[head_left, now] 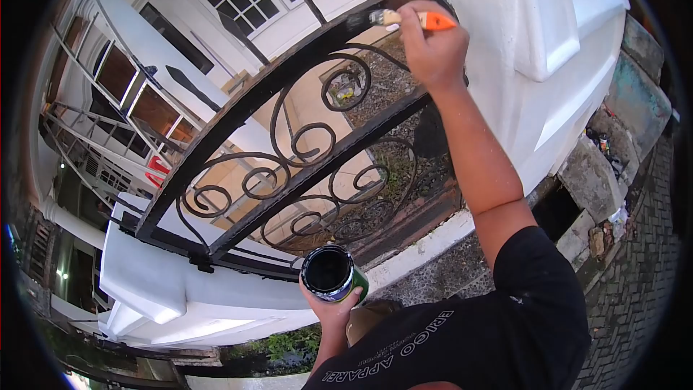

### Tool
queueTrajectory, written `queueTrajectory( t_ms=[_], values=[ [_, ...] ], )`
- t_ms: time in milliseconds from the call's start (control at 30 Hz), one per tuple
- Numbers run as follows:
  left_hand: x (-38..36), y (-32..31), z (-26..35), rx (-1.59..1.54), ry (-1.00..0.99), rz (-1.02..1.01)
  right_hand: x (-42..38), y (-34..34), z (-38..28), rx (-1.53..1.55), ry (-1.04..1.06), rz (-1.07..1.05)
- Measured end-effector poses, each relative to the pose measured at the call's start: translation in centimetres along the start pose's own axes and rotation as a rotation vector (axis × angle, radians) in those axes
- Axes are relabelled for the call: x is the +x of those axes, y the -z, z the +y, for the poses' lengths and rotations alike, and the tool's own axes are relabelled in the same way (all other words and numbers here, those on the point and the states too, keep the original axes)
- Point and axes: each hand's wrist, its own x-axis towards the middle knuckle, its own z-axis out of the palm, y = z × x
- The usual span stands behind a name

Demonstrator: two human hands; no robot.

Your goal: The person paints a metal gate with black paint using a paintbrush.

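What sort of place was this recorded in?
Probably a house's street frontage: a black metal gate between white walls, a multi-paned window beyond it, and block paving outside.

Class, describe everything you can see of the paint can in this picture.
The paint can is round and looks metallic, with its lid off and its mouth facing the camera. The inside is black, apparently with paint, though the level is hard to judge. Dark smears mark the pale rim, and the visible side is partly green, its label unreadable. It is at the lower middle of the view, below the gate, gripped around its side by the left hand.
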Motion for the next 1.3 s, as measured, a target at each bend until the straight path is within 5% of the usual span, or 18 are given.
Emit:
queueTrajectory(
  t_ms=[100,167,267,367,500,533,633,733,800,1033,1167,1233,1300],
  values=[
    [-0.3,0.7,0.0,0.029,-0.006,-0.002,0.9,0.7,1.0,-0.105,-0.023,0.054],
    [-0.1,0.4,0.0,0.016,-0.017,0.000,0.6,0.8,0.3,-0.117,0.194,0.078],
    [-0.2,0.1,0.0,0.008,0.012,-0.011,-2.6,-0.7,-2.1,-0.217,0.607,-0.275],
    [-0.2,0.4,-0.3,0.022,-0.008,0.000,-3.1,-0.6,-2.0,-0.019,0.533,-0.287],
    [-0.4,0.4,0.2,-0.029,0.031,-0.022,0.3,1.8,1.0,-0.069,0.135,0.111],
    [-0.5,0.6,0.0,0.008,0.041,-0.019,-0.1,1.7,1.2,-0.069,0.133,0.107],
    [-0.5,-0.1,0.1,0.029,0.028,-0.011,-1.9,0.0,-0.9,-0.116,0.564,-0.146],
    [-0.9,-0.3,0.7,0.028,0.013,-0.012,-3.4,-0.4,-1.5,-0.080,0.546,-0.263],
    [-0.9,0.0,0.2,0.025,0.052,-0.011,-2.5,0.1,0.3,0.100,0.051,-0.028],
    [-1.1,0.2,0.4,0.034,0.069,0.003,-0.2,0.7,1.1,0.078,0.112,0.086],
    [-0.9,-0.1,0.8,0.031,0.011,0.000,0.6,0.9,-0.3,0.296,-0.102,0.079],
    [-1.3,0.3,0.8,0.050,0.029,-0.004,0.7,0.4,0.8,-0.120,0.240,0.071],
    [-1.1,0.4,0.5,0.062,0.012,0.011,0.7,0.8,1.2,-0.041,0.065,0.076]
  ],
)
